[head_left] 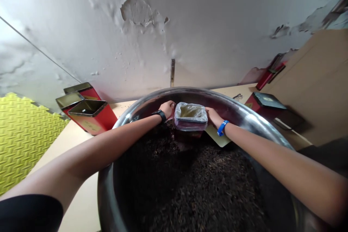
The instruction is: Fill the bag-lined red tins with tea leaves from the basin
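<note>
In the middle of the head view, a rectangular red tin stands in a large round metal basin. A clear plastic bag lines the tin and is folded out over its rim. My left hand is closed in a pinch at the bag's left edge. My right hand grips the bag's edge on the right, fingertips partly hidden. Under the right wrist lies a flat cream-coloured piece, its kind unclear. Dark, dry, loose leaf-like material covers the basin's bottom.
Several open red tins stand left of the basin on a pale table. Another dark-topped red tin is at the right, near a brown board. A peeling wall rises behind; yellow foam matting lies at left.
</note>
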Demonstrator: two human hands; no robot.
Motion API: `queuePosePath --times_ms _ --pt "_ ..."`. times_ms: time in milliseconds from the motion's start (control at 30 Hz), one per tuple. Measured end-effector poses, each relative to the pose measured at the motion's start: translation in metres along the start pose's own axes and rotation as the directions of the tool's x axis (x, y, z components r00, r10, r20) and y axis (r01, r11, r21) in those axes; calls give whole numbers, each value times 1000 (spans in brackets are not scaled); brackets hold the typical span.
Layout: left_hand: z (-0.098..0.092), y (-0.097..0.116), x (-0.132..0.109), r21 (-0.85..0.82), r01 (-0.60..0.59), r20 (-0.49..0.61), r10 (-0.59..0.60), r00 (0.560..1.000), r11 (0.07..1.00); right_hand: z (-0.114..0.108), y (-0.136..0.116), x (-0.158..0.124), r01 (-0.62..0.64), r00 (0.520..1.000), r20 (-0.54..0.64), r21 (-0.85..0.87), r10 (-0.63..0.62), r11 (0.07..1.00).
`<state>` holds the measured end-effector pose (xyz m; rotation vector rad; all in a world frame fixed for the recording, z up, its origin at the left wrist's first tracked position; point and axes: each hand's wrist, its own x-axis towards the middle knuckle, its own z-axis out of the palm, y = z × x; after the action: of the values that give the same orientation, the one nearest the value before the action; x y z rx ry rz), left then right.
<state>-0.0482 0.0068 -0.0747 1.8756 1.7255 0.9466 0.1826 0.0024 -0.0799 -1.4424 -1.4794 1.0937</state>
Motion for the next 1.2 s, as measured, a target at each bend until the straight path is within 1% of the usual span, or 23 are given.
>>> queuePosePath --times_ms 67,100,133,200,267,333,400,467,500,567,633,733,867,933,967,1000,1033,1067,1100,1133,1167,1200 --pt "-9 6 4 18 -45 -46 46 998 999 -3 -5 2 23 1000 -14 -14 -23 1000" --pt "-12 9 5 12 -94 -61 94 994 996 -4 -7 3 37 999 -22 -21 -37 999" --pt "-14 13 6 0 -159 -71 158 985 987 -5 -10 5 48 998 -29 -24 -49 999" --pt "-15 21 4 -39 -305 -70 302 951 952 -6 -14 7 65 997 -37 -23 -65 998" --pt "-16 26 0 -78 -400 -20 399 917 913 -7 -18 8 72 996 -45 -3 -72 997" --pt "-16 28 -3 -113 -438 89 448 890 892 -7 -21 8 111 992 -63 15 -109 994" --pt "-16 28 -6 -158 -455 193 479 856 876 -6 -23 6 197 978 -75 -7 -197 980" --pt "-16 28 -6 -209 -463 249 505 827 861 -4 -25 1 305 950 -53 -72 -309 950" --pt "-16 28 -6 -227 -460 259 509 821 858 -3 -26 -1 347 936 -30 -105 -351 932" --pt "-16 29 -6 -241 -441 270 496 825 865 0 -28 -5 394 918 14 -143 -396 908" --pt "-16 31 -6 -232 -412 281 466 839 881 3 -29 -8 404 915 44 -152 -402 902" --pt "-15 31 -4 -235 -382 271 437 857 894 7 -30 -11 374 927 59 -149 -369 915" --pt "-14 29 -2 -270 -363 268 432 861 892 9 -31 -13 316 949 58 -134 -311 939" --pt "-13 28 -1 -283 -345 273 420 865 895 8 -33 -14 312 950 56 -140 -307 940" --pt "-13 28 -1 -289 -337 268 414 870 896 7 -36 -17 330 944 37 -158 -329 931" --pt "-13 27 -1 -291 -333 260 409 875 897 6 -41 -21 375 924 -1 -188 -381 908" --pt "-12 27 0 -290 -334 249 408 879 897 5 -46 -27 445 883 -47 -228 -467 866" --pt "-12 27 0 -284 -340 233 409 882 896 5 -53 -35 538 812 -87 -270 -577 798" --pt "-12 27 0 -275 -349 218 412 885 896 6 -60 -46 642 712 -100 -310 -695 702" --pt "-12 27 0 -268 -356 206 415 886 895 8 -67 -58 740 605 -68 -321 -794 591" --pt "-11 27 0 -264 -359 199 415 888 895 13 -73 -71 826 507 11 -290 -862 483" --pt "-11 27 0 -260 -359 195 413 890 897 19 -77 -84 889 435 141 -224 -889 400"
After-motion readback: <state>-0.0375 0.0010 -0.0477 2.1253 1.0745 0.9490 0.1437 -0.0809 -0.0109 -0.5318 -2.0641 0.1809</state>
